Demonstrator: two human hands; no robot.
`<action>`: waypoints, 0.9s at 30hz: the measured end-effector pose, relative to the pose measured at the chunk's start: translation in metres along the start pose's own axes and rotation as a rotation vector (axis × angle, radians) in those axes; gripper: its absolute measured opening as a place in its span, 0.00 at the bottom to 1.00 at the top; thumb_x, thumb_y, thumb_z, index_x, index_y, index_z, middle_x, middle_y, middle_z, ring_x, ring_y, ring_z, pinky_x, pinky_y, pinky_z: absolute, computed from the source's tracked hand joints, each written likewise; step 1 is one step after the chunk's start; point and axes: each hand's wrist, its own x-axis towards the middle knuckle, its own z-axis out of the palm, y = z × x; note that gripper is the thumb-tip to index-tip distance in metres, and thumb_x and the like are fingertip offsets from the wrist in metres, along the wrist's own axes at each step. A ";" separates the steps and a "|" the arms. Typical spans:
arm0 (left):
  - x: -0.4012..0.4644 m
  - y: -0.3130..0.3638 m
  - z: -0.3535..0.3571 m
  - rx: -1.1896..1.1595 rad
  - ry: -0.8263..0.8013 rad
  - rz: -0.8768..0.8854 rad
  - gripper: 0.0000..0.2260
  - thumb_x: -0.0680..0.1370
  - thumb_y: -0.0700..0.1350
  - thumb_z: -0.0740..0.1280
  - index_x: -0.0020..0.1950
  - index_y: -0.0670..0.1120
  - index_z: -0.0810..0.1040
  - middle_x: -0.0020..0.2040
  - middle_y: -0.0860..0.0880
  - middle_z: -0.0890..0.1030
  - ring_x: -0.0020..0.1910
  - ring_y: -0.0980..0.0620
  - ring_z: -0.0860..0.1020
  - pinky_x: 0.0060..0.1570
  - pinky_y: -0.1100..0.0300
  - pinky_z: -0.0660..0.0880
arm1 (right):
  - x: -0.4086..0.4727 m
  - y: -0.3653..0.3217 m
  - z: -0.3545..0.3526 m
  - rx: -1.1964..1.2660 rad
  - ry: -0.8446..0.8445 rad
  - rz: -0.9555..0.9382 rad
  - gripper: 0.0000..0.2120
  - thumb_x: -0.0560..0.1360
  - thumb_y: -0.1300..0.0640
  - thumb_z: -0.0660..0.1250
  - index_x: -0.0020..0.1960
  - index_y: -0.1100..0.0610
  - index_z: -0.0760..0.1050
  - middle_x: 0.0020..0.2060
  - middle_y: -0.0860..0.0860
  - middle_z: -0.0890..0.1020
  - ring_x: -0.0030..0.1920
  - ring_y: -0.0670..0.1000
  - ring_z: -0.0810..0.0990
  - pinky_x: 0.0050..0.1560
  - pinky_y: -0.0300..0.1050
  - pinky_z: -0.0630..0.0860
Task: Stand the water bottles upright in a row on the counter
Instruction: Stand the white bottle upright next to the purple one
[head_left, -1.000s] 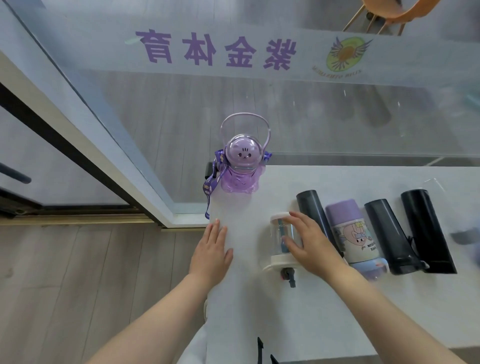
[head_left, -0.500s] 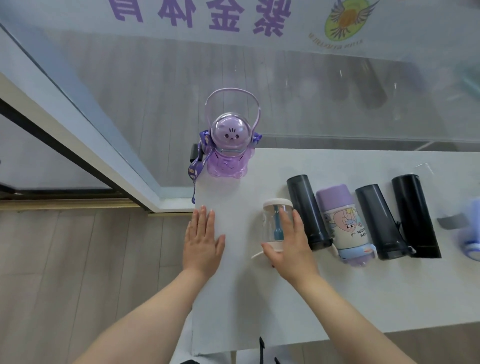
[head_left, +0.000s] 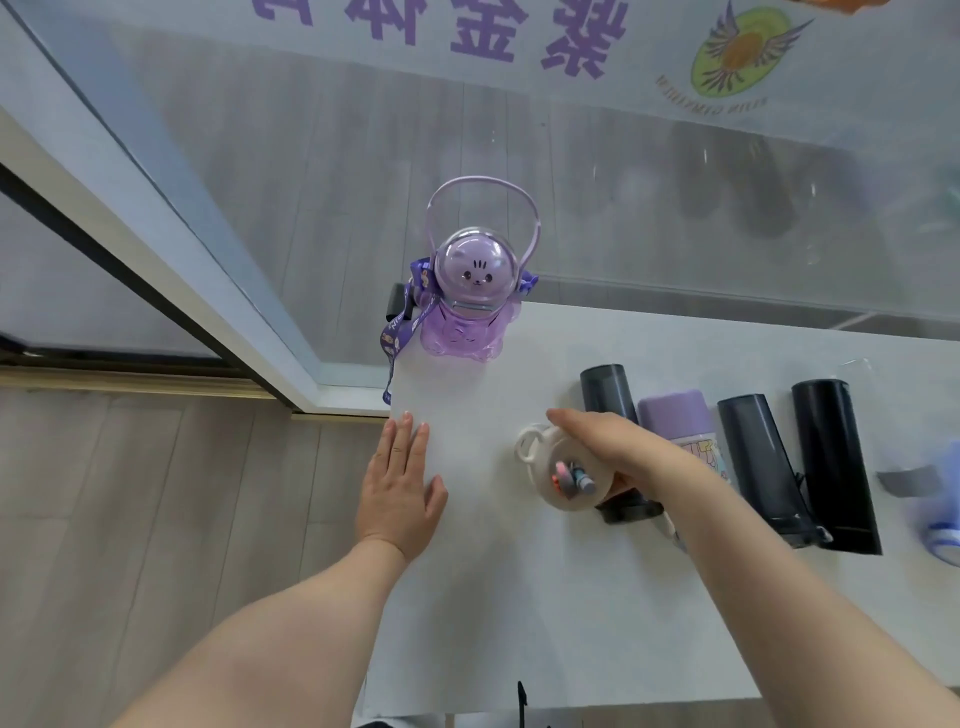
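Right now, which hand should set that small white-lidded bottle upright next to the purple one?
Right. The right hand already grips the small white-lidded bottle, tilted above the counter. The left hand lies flat and empty at the counter's edge.

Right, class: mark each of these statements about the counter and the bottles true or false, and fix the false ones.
1. The purple bunny bottle stands upright at the counter's far left corner. True.
2. The right hand is empty. False: it grips the clear white-lidded bottle.
3. The left hand lies flat on the counter, holding nothing. True.
4. All the dark bottles stand upright. False: the three dark bottles lie on their sides.
5. The lilac-capped cartoon bottle lies between two dark bottles. True.
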 end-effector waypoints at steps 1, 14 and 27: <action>0.000 0.000 0.000 -0.004 0.001 0.000 0.29 0.75 0.51 0.55 0.75 0.41 0.62 0.76 0.42 0.60 0.76 0.44 0.52 0.73 0.59 0.46 | 0.007 -0.002 -0.003 0.022 -0.008 0.037 0.25 0.69 0.33 0.66 0.53 0.53 0.77 0.45 0.56 0.82 0.40 0.59 0.82 0.49 0.58 0.81; 0.001 -0.003 0.001 -0.142 0.046 -0.018 0.27 0.76 0.49 0.55 0.74 0.44 0.64 0.77 0.46 0.61 0.76 0.47 0.54 0.72 0.64 0.48 | 0.004 -0.019 -0.010 -0.101 0.114 -0.030 0.30 0.75 0.30 0.51 0.57 0.55 0.71 0.54 0.56 0.77 0.49 0.58 0.79 0.48 0.52 0.80; 0.001 -0.003 0.004 -0.127 0.075 -0.034 0.26 0.76 0.50 0.54 0.74 0.47 0.64 0.77 0.49 0.60 0.77 0.49 0.54 0.67 0.56 0.59 | -0.029 0.071 0.033 -0.127 0.379 -0.692 0.47 0.70 0.50 0.74 0.78 0.46 0.47 0.76 0.40 0.56 0.74 0.39 0.56 0.72 0.40 0.57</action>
